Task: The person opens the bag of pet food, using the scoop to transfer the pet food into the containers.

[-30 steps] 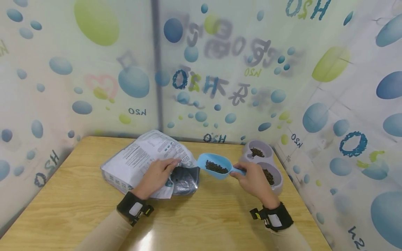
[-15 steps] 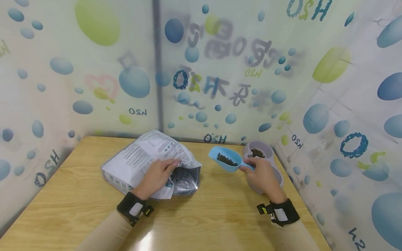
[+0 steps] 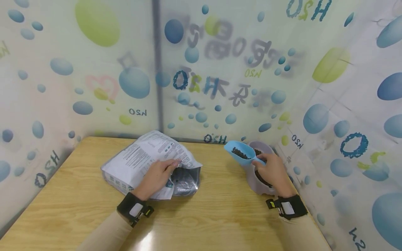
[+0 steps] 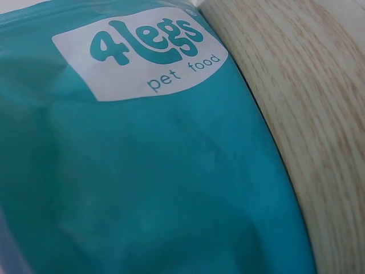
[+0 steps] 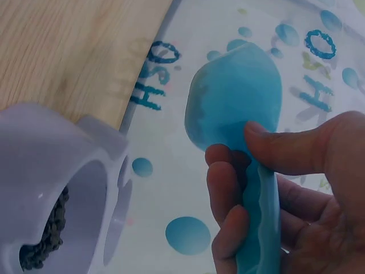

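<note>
My right hand [image 3: 273, 170] grips the handle of a blue scoop [image 3: 248, 148], which carries a heap of dark brown kibble [image 3: 240, 153]. The scoop hangs above the left edge of a pale purple double bowl [image 3: 255, 181]; both of its hollows hold kibble, partly hidden behind the hand and scoop. In the right wrist view, fingers and thumb close round the scoop's handle [image 5: 261, 222]. My left hand [image 3: 157, 177] pinches the opened mouth of a pet food bag [image 3: 138, 153] that lies flat, its silver lining showing. The left wrist view shows the bag's teal side [image 4: 159, 171].
Everything stands on a wooden table [image 3: 201, 223]. A patterned curtain-like wall [image 3: 201, 104] rises behind the table, and another wall [image 3: 339, 174] runs close along the right side by the bowl.
My right hand has carried the filled scoop rightward and slightly up, from beside the bag's mouth to over the double bowl. The left hand and the bag have stayed in place.
</note>
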Demonstrator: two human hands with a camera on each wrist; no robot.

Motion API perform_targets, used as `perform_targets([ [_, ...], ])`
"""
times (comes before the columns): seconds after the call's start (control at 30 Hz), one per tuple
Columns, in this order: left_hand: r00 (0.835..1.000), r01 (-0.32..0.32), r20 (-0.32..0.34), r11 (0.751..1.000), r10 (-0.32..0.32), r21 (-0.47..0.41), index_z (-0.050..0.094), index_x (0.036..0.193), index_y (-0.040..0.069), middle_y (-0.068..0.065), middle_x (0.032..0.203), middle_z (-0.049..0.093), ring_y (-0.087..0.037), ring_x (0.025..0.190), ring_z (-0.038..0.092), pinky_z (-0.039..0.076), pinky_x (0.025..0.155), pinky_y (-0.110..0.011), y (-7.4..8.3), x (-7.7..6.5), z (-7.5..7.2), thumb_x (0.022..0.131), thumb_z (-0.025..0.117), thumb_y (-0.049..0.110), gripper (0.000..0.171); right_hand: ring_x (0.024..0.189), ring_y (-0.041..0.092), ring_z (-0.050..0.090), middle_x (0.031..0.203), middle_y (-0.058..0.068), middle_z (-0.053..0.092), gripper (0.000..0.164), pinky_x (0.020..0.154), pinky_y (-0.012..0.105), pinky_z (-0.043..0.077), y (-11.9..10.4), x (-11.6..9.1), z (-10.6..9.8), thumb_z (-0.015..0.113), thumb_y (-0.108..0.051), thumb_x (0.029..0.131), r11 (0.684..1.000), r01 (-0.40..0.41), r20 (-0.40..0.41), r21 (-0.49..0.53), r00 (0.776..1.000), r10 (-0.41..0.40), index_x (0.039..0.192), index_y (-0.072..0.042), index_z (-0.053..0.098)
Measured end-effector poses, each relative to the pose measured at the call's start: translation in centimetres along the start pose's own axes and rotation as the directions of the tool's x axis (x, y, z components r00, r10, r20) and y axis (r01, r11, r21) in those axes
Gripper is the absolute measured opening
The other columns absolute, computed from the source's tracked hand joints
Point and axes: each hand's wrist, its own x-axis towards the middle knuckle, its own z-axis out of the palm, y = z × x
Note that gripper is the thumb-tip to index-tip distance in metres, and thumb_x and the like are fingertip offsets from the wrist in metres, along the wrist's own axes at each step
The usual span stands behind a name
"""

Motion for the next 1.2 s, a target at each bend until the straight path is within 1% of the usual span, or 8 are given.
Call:
perform_targets([
  [0.2, 1.0, -0.011, -0.017, 1.0, 0.012, 0.013, 0.074, 0.157, 0.015, -0.006, 0.145, 0.082, -0.017, 0.1, 0.069, 0.054, 0.106, -0.05, -0.1, 0.0, 0.1, 0.126, 0.054, 0.035, 0.042, 0.056, 0.017, 0.051, 0.075, 0.009, 0.07, 0.018, 0.055, 0.03, 0.038, 1.5, 0.4, 0.0, 0.083, -0.012, 0.106, 0.999, -0.016, -0.04, -0.034, 0.999, 0.014, 0.111, 0.005, 0.086],
  [0.33, 1.0, -0.01, -0.022, 1.0, 0.01, 0.015, 0.074, 0.157, 0.016, -0.008, 0.154, 0.079, -0.021, 0.113, 0.072, 0.054, 0.118, -0.059, -0.1, -0.1, 0.2, 0.126, 0.053, 0.035, 0.042, 0.066, 0.021, 0.062, 0.084, 0.014, 0.078, 0.021, 0.059, 0.031, 0.043, 2.1, 0.6, -0.3, 0.085, -0.013, 0.105, 0.997, -0.041, -0.058, -0.068, 0.998, 0.037, 0.114, 0.006, 0.086],
  [0.53, 1.0, 0.015, -0.013, 1.0, -0.014, 0.016, 0.073, 0.159, 0.019, -0.007, 0.142, 0.083, -0.017, 0.096, 0.069, 0.053, 0.105, -0.048, -0.1, -0.2, 0.2, 0.126, 0.053, 0.037, 0.043, 0.073, 0.03, 0.07, 0.1, 0.026, 0.083, 0.03, 0.063, 0.038, 0.05, 2.6, 0.9, -1.2, 0.086, -0.016, 0.105, 0.99, -0.082, -0.07, -0.111, 0.995, 0.075, 0.121, 0.01, 0.084],
  [0.7, 1.0, 0.006, -0.006, 1.0, -0.006, 0.021, 0.074, 0.158, 0.018, -0.005, 0.143, 0.082, -0.014, 0.096, 0.067, 0.051, 0.1, -0.044, -0.1, -0.2, 0.1, 0.126, 0.052, 0.038, 0.044, 0.08, 0.041, 0.077, 0.115, 0.035, 0.083, 0.038, 0.065, 0.053, 0.059, 3.0, 1.2, -2.1, 0.082, -0.023, 0.108, 0.977, -0.142, -0.074, -0.16, 0.989, 0.132, 0.129, 0.009, 0.082],
  [0.87, 1.0, 0.006, -0.004, 1.0, -0.006, 0.018, 0.073, 0.159, 0.017, -0.006, 0.141, 0.082, -0.015, 0.095, 0.067, 0.05, 0.1, -0.045, -0.1, -0.1, 0.0, 0.126, 0.052, 0.039, 0.044, 0.074, 0.039, 0.073, 0.102, 0.03, 0.081, 0.032, 0.059, 0.053, 0.055, 3.6, 1.6, -2.5, 0.08, -0.023, 0.108, 0.961, -0.173, -0.076, -0.216, 0.984, 0.16, 0.118, 0.006, 0.082],
  [1.0, 1.0, 0.0, -0.012, 1.0, 0.0, 0.013, 0.073, 0.159, 0.016, -0.008, 0.153, 0.079, -0.022, 0.115, 0.076, 0.054, 0.119, -0.057, -0.1, -0.1, 0.1, 0.126, 0.052, 0.037, 0.044, 0.066, 0.033, 0.064, 0.082, 0.018, 0.072, 0.025, 0.055, 0.044, 0.046, 3.9, 2.0, -2.7, 0.08, -0.021, 0.108, 0.952, -0.185, -0.095, -0.244, 0.981, 0.167, 0.094, 0.0, 0.079],
  [1.1, 1.0, -0.009, -0.017, 1.0, 0.009, 0.008, 0.073, 0.158, 0.015, -0.011, 0.158, 0.076, -0.032, 0.138, 0.076, 0.047, 0.131, -0.066, -0.1, -0.1, 0.1, 0.126, 0.052, 0.037, 0.044, 0.063, 0.031, 0.058, 0.072, 0.011, 0.061, 0.031, 0.055, 0.042, 0.04, 4.2, 2.3, -2.9, 0.078, -0.018, 0.106, 0.942, -0.198, -0.1, -0.271, 0.979, 0.177, 0.079, -0.006, 0.068],
  [1.2, 1.0, -0.012, -0.017, 1.0, 0.012, 0.007, 0.074, 0.157, 0.015, -0.011, 0.158, 0.076, -0.033, 0.141, 0.076, 0.044, 0.133, -0.067, 0.0, -0.1, 0.1, 0.126, 0.053, 0.037, 0.044, 0.063, 0.032, 0.058, 0.069, 0.009, 0.058, 0.035, 0.054, 0.043, 0.04, 4.6, 2.8, -3.1, 0.076, -0.015, 0.104, 0.93, -0.205, -0.106, -0.306, 0.978, 0.18, 0.073, -0.007, 0.063],
])
